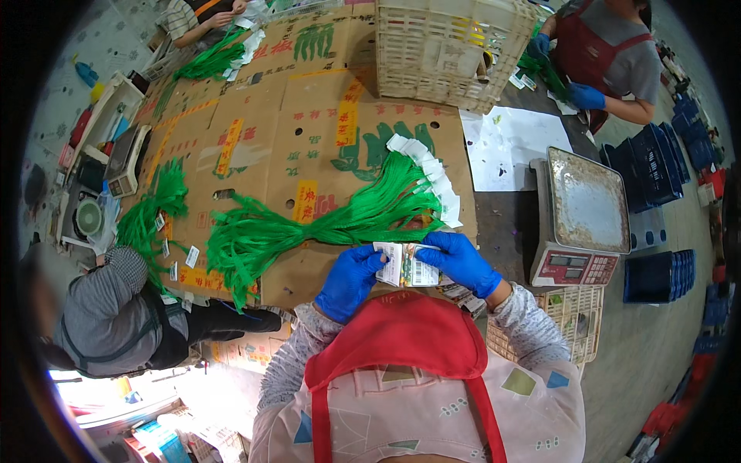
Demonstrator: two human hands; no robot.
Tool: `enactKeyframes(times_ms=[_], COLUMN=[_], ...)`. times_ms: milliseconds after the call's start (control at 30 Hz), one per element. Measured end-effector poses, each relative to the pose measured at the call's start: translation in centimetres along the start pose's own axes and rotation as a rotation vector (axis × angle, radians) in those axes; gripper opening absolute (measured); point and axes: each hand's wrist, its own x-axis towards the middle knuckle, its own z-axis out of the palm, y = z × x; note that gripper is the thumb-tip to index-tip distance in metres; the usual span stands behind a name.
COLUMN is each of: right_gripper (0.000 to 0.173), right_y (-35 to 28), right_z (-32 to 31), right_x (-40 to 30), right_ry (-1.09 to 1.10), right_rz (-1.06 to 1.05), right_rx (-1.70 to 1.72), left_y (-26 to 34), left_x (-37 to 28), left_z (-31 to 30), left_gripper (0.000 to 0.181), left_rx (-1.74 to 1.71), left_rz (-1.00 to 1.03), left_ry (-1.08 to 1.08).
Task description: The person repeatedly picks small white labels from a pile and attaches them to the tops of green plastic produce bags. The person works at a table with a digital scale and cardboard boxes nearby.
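Observation:
Both my hands wear blue gloves and meet in front of my red apron. My left hand pinches a printed label card that bears a barcode. My right hand grips another part of the printed labels, close beside the first; whether they are joined I cannot tell. Just beyond my hands lies a long bundle of green mesh net bags, gathered in at its middle. White tags fan out along the bundle's right end.
Flattened cardboard covers the table. A weighing scale stands at right, a plastic crate at the back. More green nets lie at left. Co-workers are at left, far left and far right. Blue bins stand on the floor.

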Motion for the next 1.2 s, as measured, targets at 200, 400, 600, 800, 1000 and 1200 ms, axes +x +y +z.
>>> enactKeyframes(times_ms=[200, 400, 600, 800, 1000, 1200], right_gripper=[0.020, 0.021, 0.022, 0.019, 0.019, 0.029], right_y=[0.4, 0.0, 0.3, 0.3, 0.1, 0.3], right_z=[0.7, 0.6, 0.9, 1.3, 1.7, 2.6], right_x=[0.7, 1.0, 1.4, 1.5, 1.5, 1.7], right_ry=[0.091, 0.062, 0.015, 0.016, 0.047, 0.127], right_rz=[-0.012, 0.035, 0.052, 0.120, 0.139, 0.072], right_rx=[0.004, 0.043, 0.060, 0.098, 0.069, -0.005], left_y=[-0.8, 0.0, -1.2, -1.2, -1.6, -1.7], left_x=[0.3, 0.2, 0.5, 0.4, 0.4, 0.5], left_z=[-0.9, 0.0, -1.0, -1.0, -1.0, -1.0], left_gripper=[0.032, 0.036, 0.036, 0.035, 0.034, 0.029], left_rx=[-0.085, -0.088, -0.205, -0.310, -0.355, -0.372], left_rz=[-0.033, -0.081, -0.121, -0.118, -0.123, -0.120], left_ry=[-0.069, -0.100, -0.075, -0.071, -0.027, -0.037])
